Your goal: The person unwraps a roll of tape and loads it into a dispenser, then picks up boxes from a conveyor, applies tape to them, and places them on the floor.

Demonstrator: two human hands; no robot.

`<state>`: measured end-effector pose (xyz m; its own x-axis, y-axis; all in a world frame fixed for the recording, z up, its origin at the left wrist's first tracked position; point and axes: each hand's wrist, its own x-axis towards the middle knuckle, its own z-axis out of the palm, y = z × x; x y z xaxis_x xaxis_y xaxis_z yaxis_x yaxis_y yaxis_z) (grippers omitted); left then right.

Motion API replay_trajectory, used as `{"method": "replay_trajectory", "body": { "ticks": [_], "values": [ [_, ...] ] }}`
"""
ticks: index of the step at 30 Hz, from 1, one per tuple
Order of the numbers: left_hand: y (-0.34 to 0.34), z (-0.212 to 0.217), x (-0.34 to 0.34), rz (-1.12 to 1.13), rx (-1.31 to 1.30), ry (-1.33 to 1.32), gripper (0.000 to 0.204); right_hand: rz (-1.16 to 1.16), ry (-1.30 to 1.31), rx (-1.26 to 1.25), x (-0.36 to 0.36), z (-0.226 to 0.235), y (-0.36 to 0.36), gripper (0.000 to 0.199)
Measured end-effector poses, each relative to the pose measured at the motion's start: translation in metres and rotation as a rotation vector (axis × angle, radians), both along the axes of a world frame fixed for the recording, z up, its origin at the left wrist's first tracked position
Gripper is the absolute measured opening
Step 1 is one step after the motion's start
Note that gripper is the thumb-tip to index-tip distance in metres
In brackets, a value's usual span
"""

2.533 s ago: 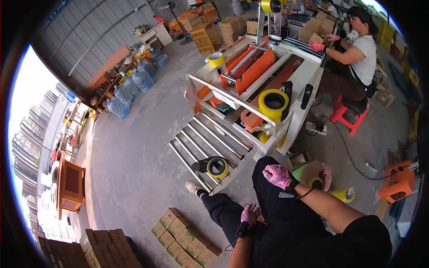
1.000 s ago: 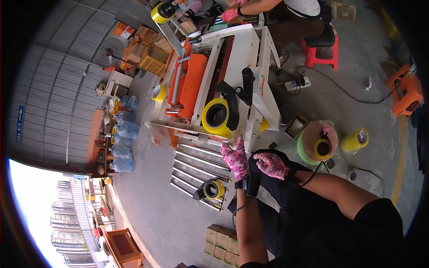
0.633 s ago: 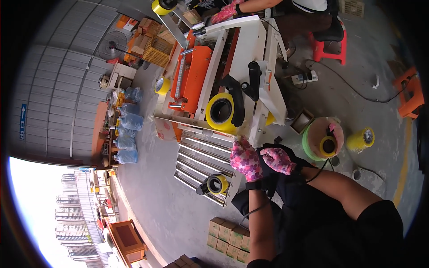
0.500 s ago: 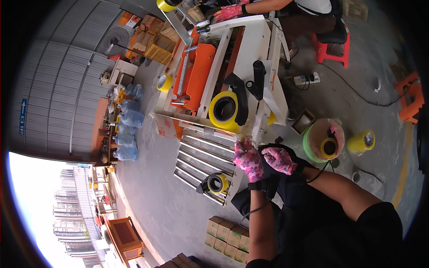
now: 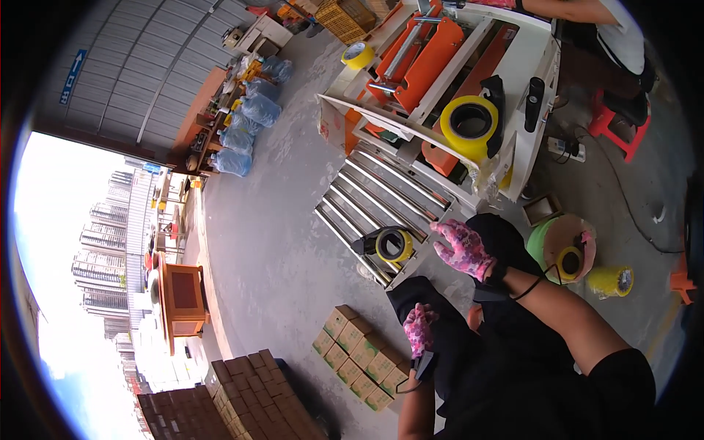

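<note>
My right hand (image 5: 462, 249), in a pink patterned glove, hovers with fingers spread and nothing in it, just right of a black tape dispenser with a yellow roll (image 5: 391, 245). The dispenser lies at the near end of a metal roller conveyor (image 5: 381, 196). My left hand (image 5: 419, 330), gloved the same way, rests loosely on my dark trouser knee and holds nothing that shows. Beyond the rollers stands a white and orange carton-sealing machine (image 5: 433, 62) carrying a big yellow tape roll (image 5: 469, 126).
Small cardboard boxes (image 5: 359, 353) lie in rows on the concrete floor by my left leg. A green stool with a tape roll on it (image 5: 565, 253) and a yellow roll (image 5: 609, 281) stand at my right. Another person sits on a red stool (image 5: 623, 128) behind the machine.
My hands were together over my lap; now they are apart. The left has dropped to my knee and the right has reached out toward the rollers. The view has swung left.
</note>
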<state>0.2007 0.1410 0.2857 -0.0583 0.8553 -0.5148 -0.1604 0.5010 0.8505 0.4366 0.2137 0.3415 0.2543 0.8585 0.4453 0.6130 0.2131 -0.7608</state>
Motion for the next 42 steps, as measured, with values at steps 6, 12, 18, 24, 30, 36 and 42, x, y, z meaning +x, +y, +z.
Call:
{"method": "replay_trajectory", "body": {
  "ticks": [6,12,18,24,30,36,42],
  "values": [
    [-0.019,-0.007,0.016,-0.067,0.030,-0.029,0.025,0.201,-0.379,-0.448,-0.063,-0.004,0.111,0.052],
    [-0.013,-0.031,-0.009,-0.061,0.104,0.138,0.025,0.397,-0.145,-0.761,-0.070,0.022,0.120,0.036],
    [0.033,0.016,-0.020,0.172,0.206,0.196,0.028,0.488,1.316,-0.583,-0.003,-0.037,-0.014,0.032],
    [0.115,0.078,0.036,0.045,0.465,0.374,0.037,0.346,2.237,-0.799,0.034,-0.038,-0.113,0.037],
    [0.199,0.096,0.103,-0.111,0.722,0.231,0.055,0.451,2.291,-0.788,0.032,-0.038,-0.115,0.037],
    [0.308,0.078,0.140,0.050,0.759,-0.222,0.064,0.446,1.210,-0.847,0.034,0.015,-0.100,0.030],
    [0.349,-0.009,0.129,0.051,0.464,-0.338,0.064,0.612,1.028,-0.639,0.037,-0.033,-0.105,0.025]
  ]
}}
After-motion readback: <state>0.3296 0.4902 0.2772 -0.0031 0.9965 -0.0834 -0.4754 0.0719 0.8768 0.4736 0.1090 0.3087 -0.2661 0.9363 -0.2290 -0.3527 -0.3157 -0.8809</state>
